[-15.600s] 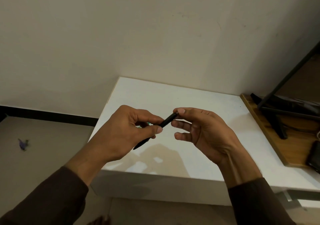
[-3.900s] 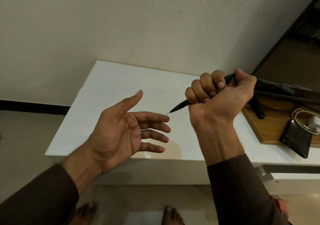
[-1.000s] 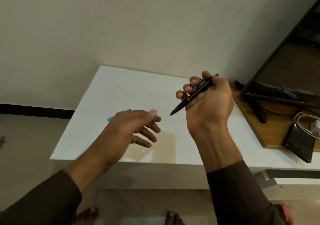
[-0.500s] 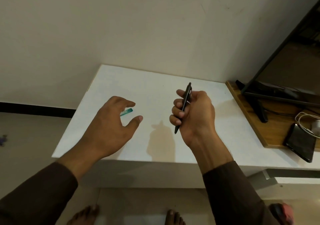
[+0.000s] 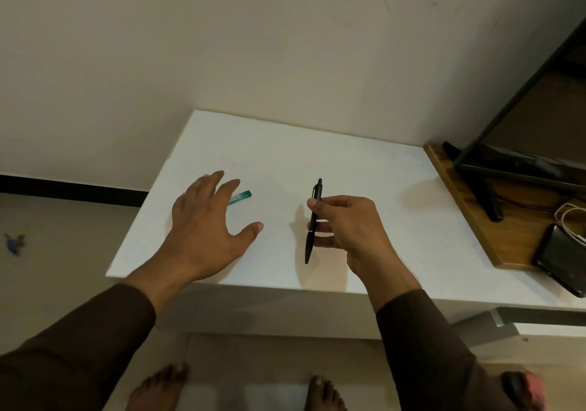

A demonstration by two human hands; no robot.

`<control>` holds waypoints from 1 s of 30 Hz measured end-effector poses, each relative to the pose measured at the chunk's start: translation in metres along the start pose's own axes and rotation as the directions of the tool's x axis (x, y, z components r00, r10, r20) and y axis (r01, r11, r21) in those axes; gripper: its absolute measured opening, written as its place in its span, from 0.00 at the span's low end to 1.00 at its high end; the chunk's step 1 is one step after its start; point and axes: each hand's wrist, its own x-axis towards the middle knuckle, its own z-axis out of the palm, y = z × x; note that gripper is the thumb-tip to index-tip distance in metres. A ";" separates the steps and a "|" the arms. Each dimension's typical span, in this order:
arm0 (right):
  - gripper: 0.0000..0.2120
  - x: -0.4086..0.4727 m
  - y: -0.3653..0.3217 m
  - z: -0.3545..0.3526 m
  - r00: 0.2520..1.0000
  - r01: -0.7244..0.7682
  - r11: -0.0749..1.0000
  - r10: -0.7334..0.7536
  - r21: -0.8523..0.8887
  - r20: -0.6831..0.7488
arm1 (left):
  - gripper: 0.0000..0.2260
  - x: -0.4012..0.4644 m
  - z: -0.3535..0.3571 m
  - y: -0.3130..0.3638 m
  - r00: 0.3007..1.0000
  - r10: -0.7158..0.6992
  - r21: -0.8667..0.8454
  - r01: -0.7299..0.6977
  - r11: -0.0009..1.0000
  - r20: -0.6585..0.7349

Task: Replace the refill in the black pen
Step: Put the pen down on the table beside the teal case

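Note:
My right hand [image 5: 347,230] grips the black pen [image 5: 313,222] between thumb and fingers, just above the white table [image 5: 364,163]. The pen is nearly upright in the picture, clicker end away from me and tip towards me. My left hand [image 5: 206,226] is spread palm down over the table's left part, holding nothing. A small teal piece [image 5: 241,196] lies on the table just past my left fingertips, partly hidden by them.
A wooden board [image 5: 469,207] sits at the table's right end with a black monitor stand [image 5: 488,169], a dark phone [image 5: 561,258] and a white cable [image 5: 570,217]. The wall is close behind. My bare feet stand on the floor below the table's front edge.
My right hand has lowered the pen towards the table and loosened from a fist to a fingertip hold. My left hand has spread flat and slid further over the teal piece.

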 end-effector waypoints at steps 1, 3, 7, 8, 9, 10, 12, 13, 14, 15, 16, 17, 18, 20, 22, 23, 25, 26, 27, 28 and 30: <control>0.09 0.001 0.001 0.000 1.000 -0.003 1.000 0.003 -0.012 -0.009 | 0.37 0.000 0.003 -0.002 1.000 0.001 0.011 -0.001 1.000 -0.008; 0.09 0.004 0.004 0.000 1.000 -0.011 1.000 0.010 -0.029 -0.026 | 0.37 0.001 0.008 -0.006 1.000 -0.003 0.026 0.003 1.000 -0.023; 0.08 0.010 0.007 -0.001 0.999 -0.009 0.996 0.004 -0.091 -0.052 | 0.38 0.002 0.019 -0.012 1.000 -0.016 0.086 0.018 0.996 -0.021; 0.08 0.012 0.007 -0.002 0.998 -0.005 0.992 -0.003 -0.125 -0.060 | 0.39 0.002 0.022 -0.013 1.000 -0.013 0.106 0.015 0.994 -0.023; 0.07 0.013 0.008 -0.002 0.998 0.002 0.987 -0.013 -0.161 -0.067 | 0.39 0.002 0.024 -0.014 1.000 -0.010 0.124 0.013 0.992 -0.025; 0.07 0.014 0.009 -0.002 0.997 0.011 0.981 -0.025 -0.192 -0.074 | 0.40 0.002 0.026 -0.015 1.000 -0.009 0.139 0.013 0.990 -0.027; 0.06 0.016 0.010 -0.001 0.996 0.029 0.976 -0.048 -0.216 -0.080 | 0.41 0.002 0.028 -0.015 0.999 -0.012 0.166 0.016 0.986 -0.030; 0.06 0.016 0.011 -0.001 0.995 0.036 0.976 -0.055 -0.216 -0.081 | 0.42 0.002 0.029 -0.016 0.999 -0.012 0.179 0.017 0.984 -0.031; 0.07 0.017 0.012 0.000 0.995 0.039 0.975 -0.059 -0.221 -0.081 | 0.43 0.003 0.029 -0.016 0.999 -0.011 0.191 0.017 0.981 -0.033; 0.08 0.017 0.012 0.001 0.995 0.040 0.972 -0.059 -0.231 -0.079 | 0.43 0.003 0.030 -0.016 0.999 -0.009 0.202 0.016 0.979 -0.034; 0.08 0.018 0.013 0.002 0.995 0.037 0.969 -0.058 -0.244 -0.078 | 0.43 0.003 0.030 -0.016 0.999 -0.007 0.210 0.014 0.978 -0.034; 0.08 0.019 0.013 0.003 0.995 0.035 0.966 -0.056 -0.256 -0.077 | 0.43 0.004 0.030 -0.016 0.999 -0.005 0.214 0.012 0.977 -0.034; 0.09 0.020 0.014 0.005 0.996 0.033 0.962 -0.055 -0.270 -0.076 | 0.43 0.003 0.031 -0.016 0.999 -0.003 0.216 0.010 0.976 -0.035; 0.09 0.022 0.015 0.007 0.996 0.025 0.954 -0.048 -0.299 -0.070 | 0.43 0.003 0.031 -0.016 0.999 0.003 0.219 0.005 0.976 -0.037; 0.10 0.025 0.016 0.008 0.997 0.015 0.948 -0.039 -0.319 -0.068 | 0.42 0.003 0.031 -0.015 0.999 0.007 0.224 0.001 0.975 -0.035; 0.10 0.026 0.016 0.008 0.997 0.016 0.944 -0.041 -0.329 -0.070 | 0.42 0.003 0.032 -0.015 0.999 0.007 0.227 0.001 0.974 -0.034; 0.11 0.029 0.017 0.010 0.996 0.021 0.936 -0.051 -0.352 -0.077 | 0.42 0.003 0.032 -0.016 0.999 0.008 0.238 0.000 0.971 -0.033; 0.12 0.030 0.017 0.011 0.995 0.022 0.932 -0.056 -0.362 -0.084 | 0.42 0.003 0.033 -0.016 0.999 0.010 0.242 -0.002 0.970 -0.033; 0.12 0.031 0.018 0.012 0.994 0.020 0.930 -0.057 -0.368 -0.091 | 0.42 0.003 0.033 -0.016 0.999 0.012 0.245 -0.004 0.969 -0.033; 0.11 0.032 0.018 0.013 0.994 0.015 0.929 -0.055 -0.371 -0.096 | 0.42 0.003 0.033 -0.017 0.999 0.011 0.249 -0.003 0.969 -0.034; 0.11 0.032 0.019 0.014 0.994 0.008 0.930 -0.047 -0.367 -0.097 | 0.42 0.004 0.034 -0.017 0.999 0.008 0.254 0.001 0.967 -0.033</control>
